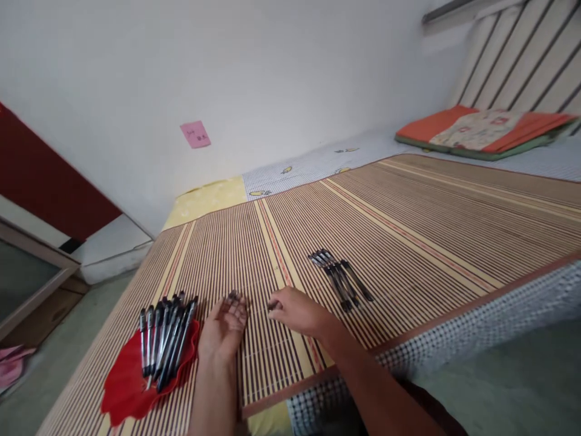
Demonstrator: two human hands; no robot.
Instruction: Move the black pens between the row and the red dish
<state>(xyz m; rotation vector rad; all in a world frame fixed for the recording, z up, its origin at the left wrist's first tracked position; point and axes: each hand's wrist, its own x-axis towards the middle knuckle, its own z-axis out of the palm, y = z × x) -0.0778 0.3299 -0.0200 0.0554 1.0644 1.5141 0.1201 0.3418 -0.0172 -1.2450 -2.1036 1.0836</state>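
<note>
My left hand [226, 327] is turned palm up over the striped bamboo mat [299, 224], fingers partly curled. A small dark piece shows at its fingertips, too blurred to name. Just right of it, my right hand [295, 310] is closed in a pinch, with a small dark bit at the fingers that I cannot make out. To the left, a bunch of clear-barrelled pens [166, 336] with dark ends lies on a red cloth [124, 381] with a wavy edge. Right of my right hand, several pens [347, 284] and short black-and-silver pieces [322, 257] lie grouped on the mat.
A folded orange, patterned and green cloth [485, 130] lies at the far right corner, by a slatted railing [512, 54]. A white wall [290, 72] with a pink note [196, 134] stands behind. Checked fabric [476, 327] hangs along the near edge.
</note>
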